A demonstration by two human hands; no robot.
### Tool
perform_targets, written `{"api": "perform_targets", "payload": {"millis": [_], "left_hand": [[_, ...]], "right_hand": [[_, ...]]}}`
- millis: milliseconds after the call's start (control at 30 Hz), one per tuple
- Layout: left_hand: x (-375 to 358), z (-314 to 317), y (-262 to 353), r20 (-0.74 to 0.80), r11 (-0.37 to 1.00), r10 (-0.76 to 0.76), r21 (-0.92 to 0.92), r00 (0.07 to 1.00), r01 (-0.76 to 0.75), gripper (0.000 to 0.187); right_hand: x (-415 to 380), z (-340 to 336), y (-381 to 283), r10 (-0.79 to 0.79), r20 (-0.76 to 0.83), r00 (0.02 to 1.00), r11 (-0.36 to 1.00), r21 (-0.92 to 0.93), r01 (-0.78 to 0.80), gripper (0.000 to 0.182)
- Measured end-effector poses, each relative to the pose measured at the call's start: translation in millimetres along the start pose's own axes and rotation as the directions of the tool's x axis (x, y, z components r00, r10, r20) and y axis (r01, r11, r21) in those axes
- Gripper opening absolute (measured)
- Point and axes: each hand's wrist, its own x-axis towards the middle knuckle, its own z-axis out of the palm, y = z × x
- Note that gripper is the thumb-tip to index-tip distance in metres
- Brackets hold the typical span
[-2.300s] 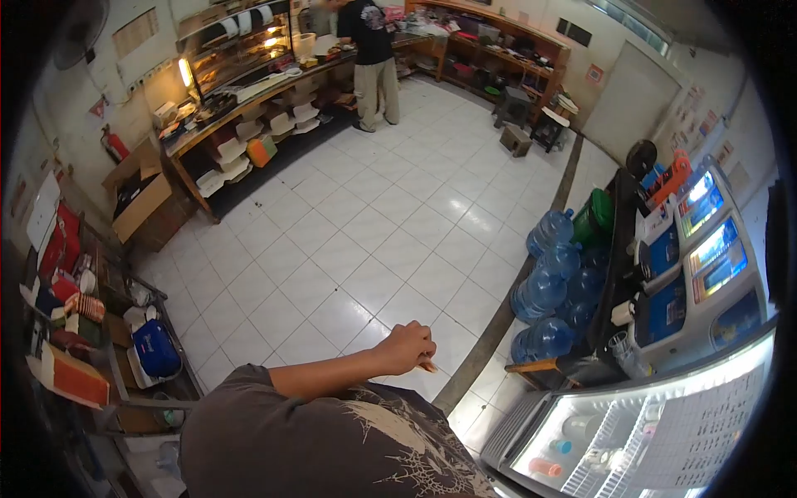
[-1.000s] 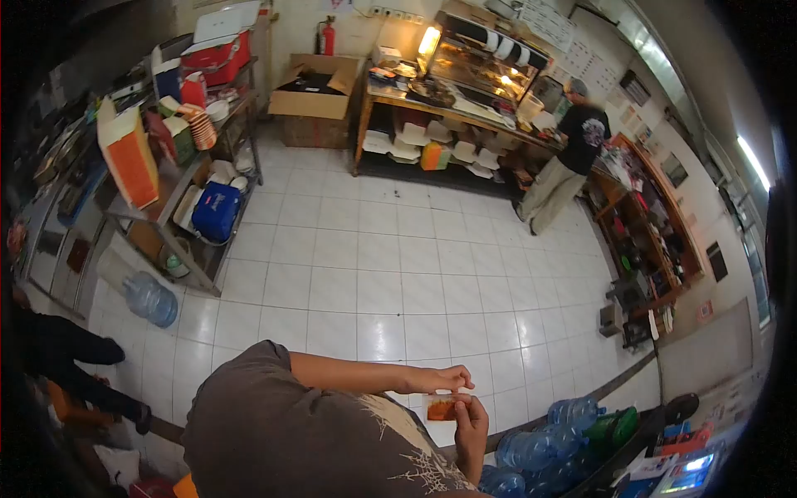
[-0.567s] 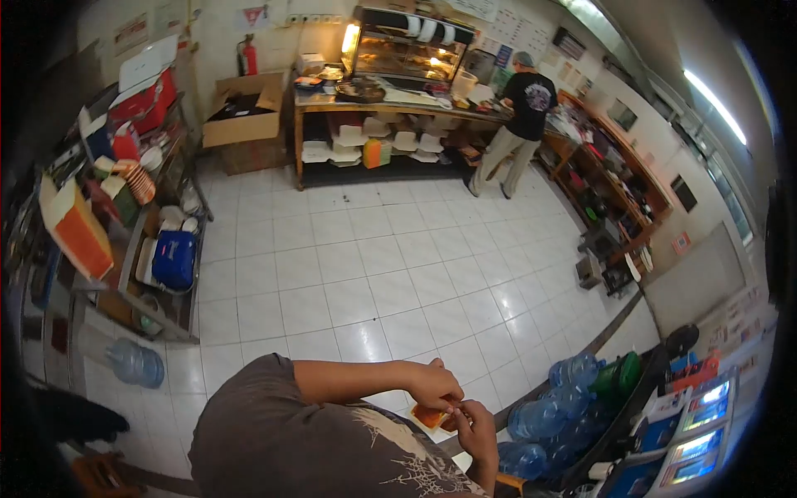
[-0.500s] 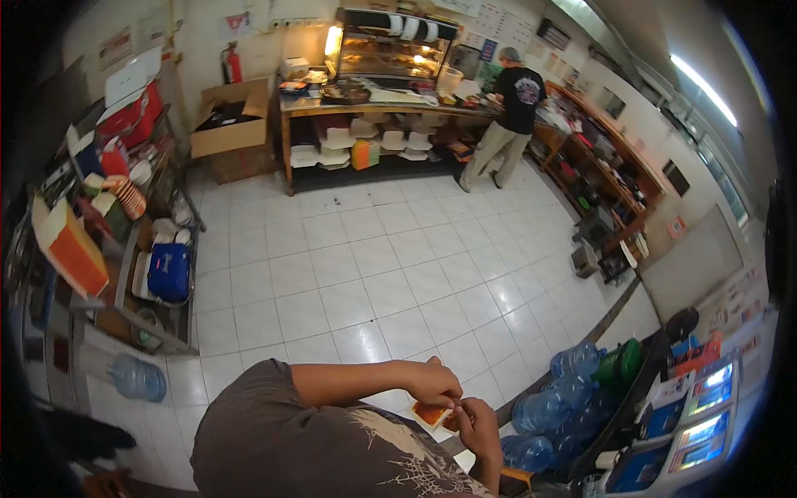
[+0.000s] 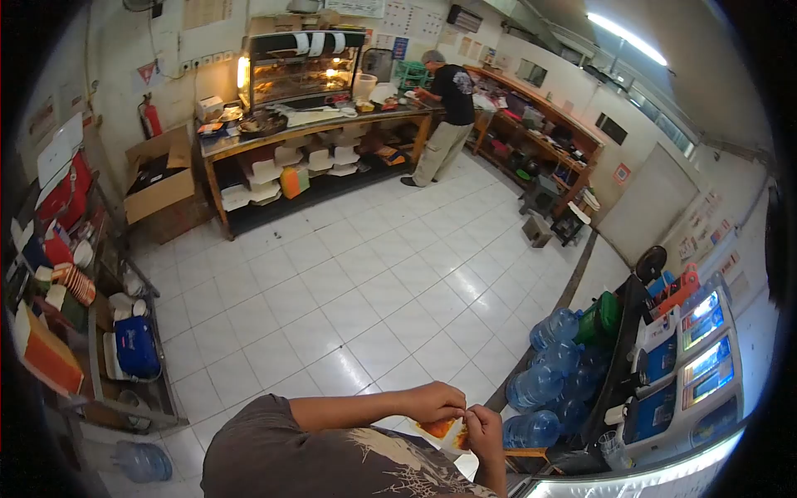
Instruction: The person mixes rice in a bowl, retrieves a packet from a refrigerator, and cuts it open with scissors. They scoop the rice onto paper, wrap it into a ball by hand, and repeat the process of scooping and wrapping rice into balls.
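Note:
Close in front of my chest, both hands are pinched together over a small pale bag of orange-red sauce [image 5: 436, 428]. My left hand [image 5: 437, 402] reaches across from the left, its fingers closed at the bag's upper edge and partly covering it. My right hand [image 5: 484, 428] grips the right side of the same bag, with thumb and bent fingers meeting the left fingertips. Orange-red contents show below the fingers. Just what the fingertips do at the edge is too small to make out.
Large blue water bottles [image 5: 548, 369] stand on the right beside a green container [image 5: 599, 319] and machines with lit screens [image 5: 704, 319]. A person [image 5: 449, 112] in a black shirt works at the far counter [image 5: 311, 129]. A cluttered shelf [image 5: 112, 357] lines the left. Tiled floor [image 5: 332, 290] lies between.
My view has turned to the right, so the room appears shifted left. My hands stay together on the bag, with the left hand slightly flatter over it.

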Motion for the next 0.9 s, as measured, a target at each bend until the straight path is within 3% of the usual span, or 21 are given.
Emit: {"api": "perform_targets", "payload": {"millis": [33, 133, 300, 333, 433, 467, 500, 567, 633, 667, 700, 733, 767, 833, 900], "left_hand": [[3.7, 2.9, -0.3, -0.008, 0.998, 0.012, -0.063, 1.0, -0.012, 0.022], [13.6, 11.0, 0.4, -0.037, 0.972, 0.059, -0.226, 0.998, -0.066, 0.022], [28.1, 12.6, 8.3, -0.037, 0.961, 0.018, -0.275, 0.999, -0.028, 0.022], [30.7, 12.0, 8.9, -0.031, 0.959, 0.019, -0.283, 0.999, -0.028, 0.022], [37.9, 18.2, -5.3, -0.101, 0.955, -0.069, -0.293, 0.993, 0.037, 0.024], [37.7, 18.0, -13.3, -0.085, 0.944, -0.127, -0.316, 0.988, 0.094, 0.025], [38.1, 16.5, -12.5, -0.127, 0.885, -0.239, -0.436, 0.963, 0.162, 0.024], [42.8, 19.3, -7.5, -0.098, 0.702, -0.457, -0.651, 0.884, 0.29, 0.023], [44.0, 27.9, -21.7, -0.114, 0.735, -0.367, -0.643, 0.923, 0.213, 0.02], [42.2, 34.8, -25.4, -0.108, 0.726, -0.4, -0.643, 0.91, 0.243, 0.017], [44.2, 37.3, -24.6, -0.107, 0.713, -0.439, -0.645, 0.892, 0.274, 0.015], [48.1, 36.7, -17.0, -0.066, 0.674, -0.431, -0.687, 0.9, 0.272, 0.014], [50.4, 37.2, -12.0, -0.046, 0.634, -0.421, -0.729, 0.906, 0.257, 0.014], [48.3, 49.4, -15.6, 0.003, 0.481, -0.469, -0.838, 0.883, 0.258, 0.014], [51.1, 51.6, -6.7, 0.041, 0.289, -0.525, -0.931, 0.85, 0.223, 0.015]], "right_hand": [[-2.4, -1.8, 2.5, 0.011, -0.025, 1.0, 0.999, 0.033, -0.01, 0.022], [-8.1, -0.6, 14.5, 0.156, -0.108, 0.982, 0.926, 0.362, -0.108, 0.026], [-10.1, -0.6, -4.2, 0.347, -0.146, 0.927, 0.724, 0.67, -0.165, 0.03], [-10.1, -0.3, -6.1, 0.36, -0.182, 0.915, 0.702, 0.698, -0.137, 0.018], [-8.7, 1.5, 2.9, 0.355, -0.338, 0.872, 0.854, 0.496, -0.156, 0.01], [-7.8, 1.6, 4.7, 0.314, -0.386, 0.867, 0.807, 0.59, -0.03, 0.014], [-11.4, 2.6, 24.1, 0.401, -0.44, 0.803, 0.775, 0.631, -0.041, 0.039], [-24.8, -3.2, 28.5, 0.571, -0.301, 0.764, 0.648, 0.737, -0.194, 0.043], [-30.0, 5.1, 29.0, 0.595, -0.153, 0.789, 0.618, 0.715, -0.328, 0.033], [-33.2, 14.4, 24.1, 0.582, -0.161, 0.797, 0.602, 0.744, -0.289, 0.034], [-26.4, 16.8, 15.3, 0.582, -0.22, 0.783, 0.684, 0.653, -0.325, 0.034], [-26.6, 22.6, 26.7, 0.517, -0.303, 0.801, 0.757, 0.598, -0.262, 0.033], [-24.2, 21.7, 4.5, 0.543, -0.437, 0.717, 0.773, 0.592, -0.225, 0.031], [-30.7, 28.5, 18.2, 0.716, -0.429, 0.552, 0.553, 0.83, -0.072, 0.03], [-38.4, 27.2, 13.9, 0.707, -0.323, 0.629, 0.474, 0.876, -0.083, 0.028]]}}
